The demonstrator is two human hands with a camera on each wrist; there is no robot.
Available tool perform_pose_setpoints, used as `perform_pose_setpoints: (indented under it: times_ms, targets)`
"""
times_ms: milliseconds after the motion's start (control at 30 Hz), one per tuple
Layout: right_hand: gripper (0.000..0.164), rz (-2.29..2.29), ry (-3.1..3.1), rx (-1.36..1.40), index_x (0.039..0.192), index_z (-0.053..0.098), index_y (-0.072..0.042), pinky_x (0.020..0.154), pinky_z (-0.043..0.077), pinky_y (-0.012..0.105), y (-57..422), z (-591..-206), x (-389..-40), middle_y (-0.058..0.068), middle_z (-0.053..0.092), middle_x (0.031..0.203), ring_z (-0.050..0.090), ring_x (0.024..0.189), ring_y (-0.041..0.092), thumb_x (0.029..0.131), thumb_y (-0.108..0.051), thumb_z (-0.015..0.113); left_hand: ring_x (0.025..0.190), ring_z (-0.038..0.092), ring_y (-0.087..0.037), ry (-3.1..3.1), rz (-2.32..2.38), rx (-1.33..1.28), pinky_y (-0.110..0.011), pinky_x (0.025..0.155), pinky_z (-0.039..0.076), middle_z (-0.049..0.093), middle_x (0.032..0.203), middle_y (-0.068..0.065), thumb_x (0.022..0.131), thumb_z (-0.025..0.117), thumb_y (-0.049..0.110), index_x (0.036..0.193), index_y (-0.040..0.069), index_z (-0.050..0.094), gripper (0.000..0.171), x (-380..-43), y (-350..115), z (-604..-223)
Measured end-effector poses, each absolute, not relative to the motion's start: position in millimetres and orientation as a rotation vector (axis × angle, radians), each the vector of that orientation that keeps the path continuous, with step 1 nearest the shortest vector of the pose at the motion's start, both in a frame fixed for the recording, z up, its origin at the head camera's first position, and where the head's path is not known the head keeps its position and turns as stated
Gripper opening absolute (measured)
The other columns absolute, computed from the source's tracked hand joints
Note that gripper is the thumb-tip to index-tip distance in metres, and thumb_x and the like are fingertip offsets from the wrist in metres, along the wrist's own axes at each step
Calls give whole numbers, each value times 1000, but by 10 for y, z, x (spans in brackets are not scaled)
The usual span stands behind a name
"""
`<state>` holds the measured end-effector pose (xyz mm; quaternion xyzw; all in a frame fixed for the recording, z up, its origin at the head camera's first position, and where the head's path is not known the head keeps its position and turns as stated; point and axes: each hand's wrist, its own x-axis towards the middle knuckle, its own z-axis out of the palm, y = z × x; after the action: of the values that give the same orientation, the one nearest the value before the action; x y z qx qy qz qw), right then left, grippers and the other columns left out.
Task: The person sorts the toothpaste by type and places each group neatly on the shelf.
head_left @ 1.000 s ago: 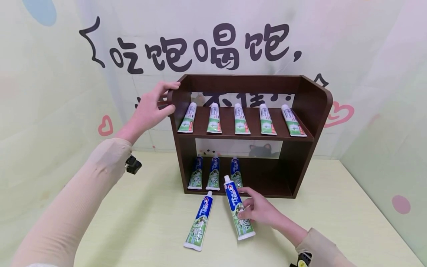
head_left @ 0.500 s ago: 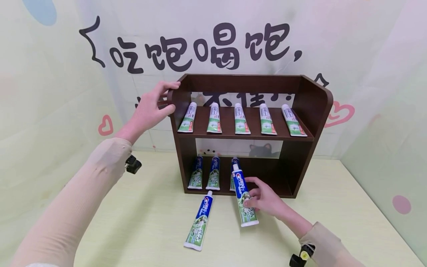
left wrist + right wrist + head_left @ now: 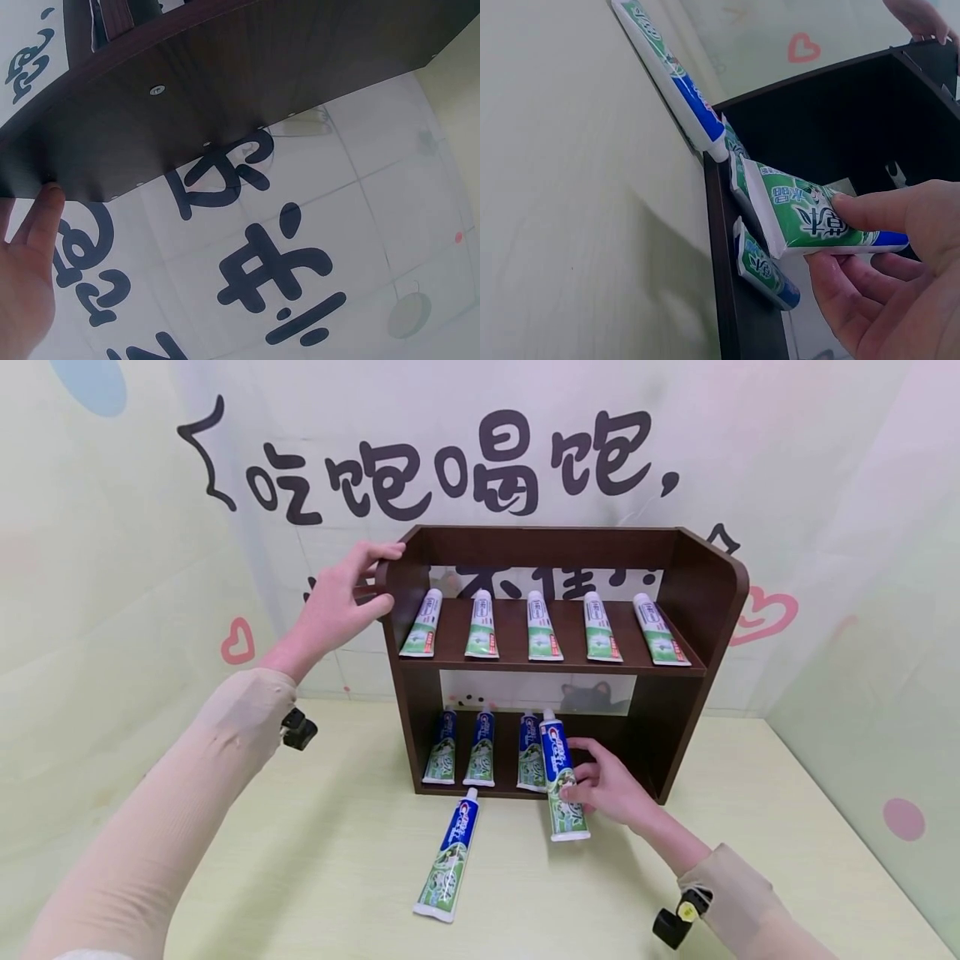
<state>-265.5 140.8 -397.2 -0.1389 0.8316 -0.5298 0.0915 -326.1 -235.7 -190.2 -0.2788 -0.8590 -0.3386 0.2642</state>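
My right hand (image 3: 611,789) pinches a blue-and-green toothpaste tube (image 3: 558,768) between thumb and fingers. The tube is tilted, cap toward the lower shelf opening and flat end toward me, just right of the third tube (image 3: 530,756) on that level. In the right wrist view, the held toothpaste tube (image 3: 802,210) has its white crimped end over the shelf's front edge. My left hand (image 3: 337,606) grips the upper left side panel of the dark brown shelf (image 3: 551,547). In the left wrist view, fingertips (image 3: 52,191) touch the panel's outer face.
Several white-and-green tubes (image 3: 542,631) lie in a row on the upper level. Two more blue-and-green tubes (image 3: 481,752) lie at lower left. Another toothpaste tube (image 3: 447,860) rests on the pale table (image 3: 322,860) before the shelf. A printed wall sheet (image 3: 262,552) hangs behind.
My right hand has carried its toothpaste tube forward and to the right, from in front of the third tube to beside it. The left hand stays in place on the shelf.
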Motion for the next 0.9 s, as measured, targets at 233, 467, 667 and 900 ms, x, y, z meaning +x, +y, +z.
perform_pose_setpoints:
  times_ms: [233, 467, 667, 900]
  targets:
    - [74, -1584, 2494, -388, 148, 33, -10, 70, 62, 42, 1464, -3972, -2754, 19, 70, 109, 65, 87, 19, 86, -9, 73, 125, 60, -23, -2327, -914, -747, -45, 103, 53, 53, 149, 2, 87, 54, 2, 134, 10, 50, 47, -3254, -2352, -1892]
    - [75, -1612, 2502, -392, 149, 31, -7, 67, 63, 37, 1496, -3981, -2845, 23, 70, 109, 67, 85, 18, 87, -7, 72, 125, 60, -22, -2331, -914, -749, -46, 103, 53, 52, 149, 3, 88, 54, 2, 134, 10, 50, 47, -3258, -2356, -1897]
    - [76, -1624, 2525, -402, 150, 30, -5, 66, 62, 36, 1517, -3988, -2937, 25, 69, 109, 68, 84, 18, 87, -8, 72, 125, 60, -26, -2331, -920, -754, -47, 104, 53, 52, 149, 4, 88, 54, 2, 134, 11, 50, 47, -3268, -2358, -1902]
    - [77, -1636, 2545, -365, 150, 30, -5, 67, 63, 37, 1540, -4040, -3089, 26, 69, 111, 69, 86, 19, 86, -7, 72, 125, 60, -26, -2330, -912, -748, -46, 103, 53, 52, 149, 3, 88, 55, 2, 133, 10, 50, 46, -3258, -2359, -1903]
